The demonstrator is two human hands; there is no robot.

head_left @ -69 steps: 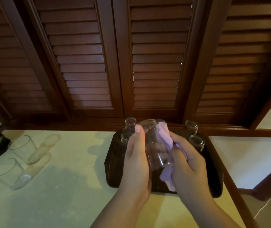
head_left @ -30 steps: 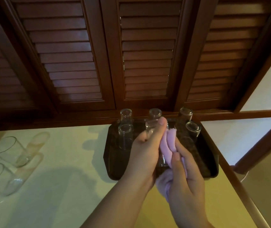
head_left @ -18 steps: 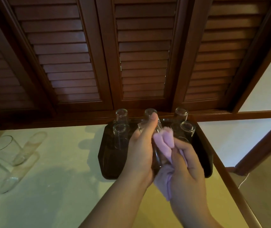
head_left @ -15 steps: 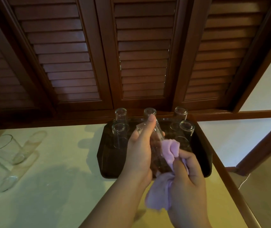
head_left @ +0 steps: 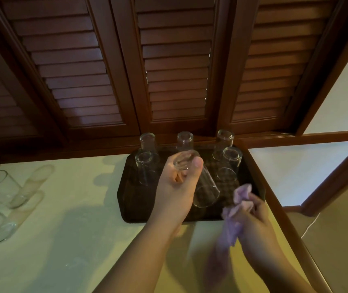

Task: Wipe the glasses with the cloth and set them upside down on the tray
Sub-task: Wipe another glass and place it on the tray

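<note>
Head view: I look down on a pale countertop (head_left: 67, 218) set against dark louvred wooden shutters (head_left: 168, 66).
Left hand: my left hand (head_left: 176, 191) has fingers and thumb curled round the base end of a clear tumbler (head_left: 200, 185), which it holds tilted over the tray, base up and away, open mouth down toward me.
Right hand: my right hand (head_left: 255, 216) is clenched on a bunched lilac cloth (head_left: 235, 210), just right of the tumbler and apart from it; the lower part of the cloth hangs blurred.
Tray: a dark rectangular tray (head_left: 130, 199) with clipped corners and a fine chequered lining, near the back of the counter.
Glasses on tray: five smooth clear glasses stand upside down, three in the back row (head_left: 184, 140) and one at each side in front, the left front glass (head_left: 145, 168) and the right front glass (head_left: 230, 163).
In the way: my left hand hides the middle of the tray.
Elsewhere: two more clear glasses (head_left: 3, 189) lie on their sides at the far left of the counter, well apart from the tray.
Right edge: a wooden trim (head_left: 283, 210) borders the counter.
</note>
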